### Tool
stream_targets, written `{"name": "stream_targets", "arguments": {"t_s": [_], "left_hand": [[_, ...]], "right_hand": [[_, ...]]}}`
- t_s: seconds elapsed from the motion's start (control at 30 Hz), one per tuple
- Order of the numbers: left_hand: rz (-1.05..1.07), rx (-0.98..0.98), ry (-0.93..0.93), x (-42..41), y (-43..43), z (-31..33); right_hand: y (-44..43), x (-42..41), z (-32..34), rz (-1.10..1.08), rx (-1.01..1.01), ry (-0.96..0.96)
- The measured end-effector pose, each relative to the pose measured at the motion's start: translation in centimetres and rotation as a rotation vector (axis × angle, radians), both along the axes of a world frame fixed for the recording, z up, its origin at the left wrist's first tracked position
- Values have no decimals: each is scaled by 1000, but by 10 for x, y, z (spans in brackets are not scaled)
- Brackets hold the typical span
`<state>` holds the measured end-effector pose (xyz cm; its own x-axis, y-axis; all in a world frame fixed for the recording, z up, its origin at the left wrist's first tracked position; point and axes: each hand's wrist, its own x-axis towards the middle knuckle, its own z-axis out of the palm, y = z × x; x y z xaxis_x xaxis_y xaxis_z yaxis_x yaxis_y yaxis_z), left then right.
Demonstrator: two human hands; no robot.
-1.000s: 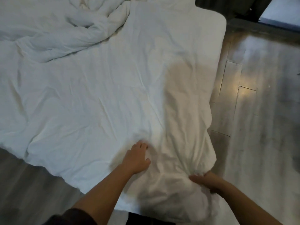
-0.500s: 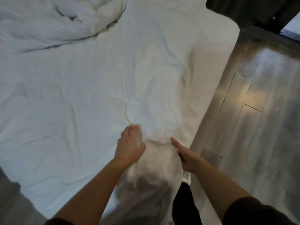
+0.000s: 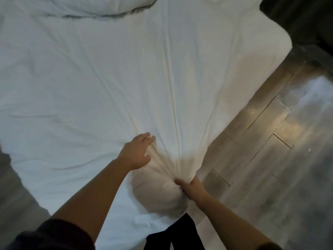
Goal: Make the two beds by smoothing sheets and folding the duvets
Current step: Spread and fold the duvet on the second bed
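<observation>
Both hands have shifted since half a second ago: the right hand (image 3: 191,189), which lay straight along the bunched cloth, has drawn back to the near corner of the bed (image 3: 266,38) and closed on the sheet (image 3: 126,78). The left hand (image 3: 137,151) has gone from the side of the bunch to lying flat on top. The loose wrinkles of before are now long, taut creases.

Nearest the camera, a dark sleeve (image 3: 54,235) covers the left upper arm at the bottom left. Dark trousers (image 3: 173,233) show just below the bed's near corner. Between the two forearms a rounded bulge of white sheet hangs over that corner.

At the bulge's upper right the right hand pinches a gathered knot of sheet, thumb on top and the other fingers curled under the cloth, mostly hidden. From this knot the creases fan out across the bed toward its far end.

A little further in, the left hand rests palm down on the sheet, just left of the pleats. Its fingers (image 3: 146,138) are straight and pressed together, with the thumb set apart toward the knot.

Beyond the hands the sheet covers the whole bed, smoother on the left side than along the pleats. At the far left end a crumpled white duvet (image 3: 75,6) lies on the sheet, cut off by the top of the view.

Along the bed's right edge runs a glossy wood-plank floor (image 3: 270,168).
</observation>
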<state>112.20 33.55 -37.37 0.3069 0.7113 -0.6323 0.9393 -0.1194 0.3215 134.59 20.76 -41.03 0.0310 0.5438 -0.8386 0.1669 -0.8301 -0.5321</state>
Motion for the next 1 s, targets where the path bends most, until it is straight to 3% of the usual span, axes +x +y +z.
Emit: {"name": "stream_targets", "arguments": {"t_s": [0.07, 0.17, 0.23, 0.43, 0.53, 0.7, 0.8, 1.0], "left_hand": [[-18, 21, 8, -3, -10, -4], [-3, 55, 23, 0, -18, -10], [38, 36, 16, 13, -19, -10], [176, 137, 44, 85, 22, -4], [334, 200, 17, 138, 69, -13], [417, 217, 164, 234, 153, -30], [400, 336, 303, 259, 191, -39], [262, 364, 41, 262, 207, -37]], "right_hand": [[17, 6, 6, -53, -33, 103], [65, 30, 7, -395, 20, 311], [106, 50, 1, -570, 71, 321], [224, 96, 3, -637, 59, 508], [309, 130, -3, -601, 79, 501], [454, 171, 8, -525, 184, 401], [512, 182, -4, -443, 179, 243], [484, 238, -6, -303, 216, -119]]}}
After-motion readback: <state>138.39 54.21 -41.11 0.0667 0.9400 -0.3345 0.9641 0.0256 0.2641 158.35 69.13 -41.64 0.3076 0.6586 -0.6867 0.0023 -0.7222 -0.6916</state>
